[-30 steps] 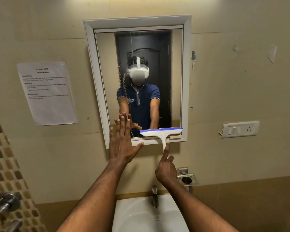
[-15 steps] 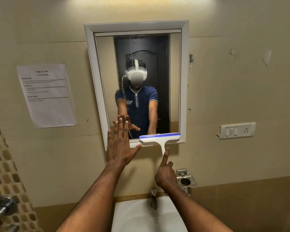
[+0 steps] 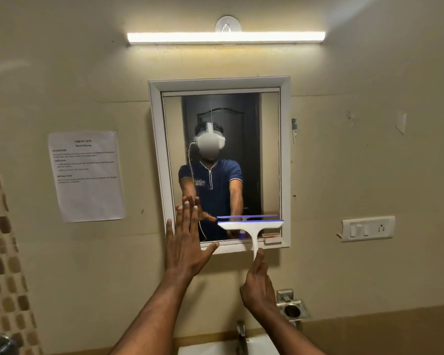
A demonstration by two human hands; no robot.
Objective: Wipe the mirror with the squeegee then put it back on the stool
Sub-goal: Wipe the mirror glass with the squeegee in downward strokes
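Observation:
A white-framed mirror (image 3: 269, 155) hangs on the beige wall. A white squeegee (image 3: 251, 226) with a blue blade lies flat against the lower right of the glass, its handle pointing down over the frame's bottom rail. My right hand (image 3: 259, 285) holds the end of the handle, index finger stretched up along it. My left hand (image 3: 187, 242) is open, palm pressed flat over the mirror's lower left corner. A soapy streak (image 3: 191, 160) runs down the left part of the glass. The stool is out of view.
A tube light (image 3: 226, 37) glows above the mirror. A paper sheet (image 3: 86, 175) is taped to the wall at left, a switch plate (image 3: 367, 228) at right. Below are a metal holder (image 3: 291, 307), a tap (image 3: 241, 334) and a white basin (image 3: 215, 349).
The view has tilted upward, so the tube light now shows. The squeegee stays at the bottom of the glass, and both hands keep their hold and position.

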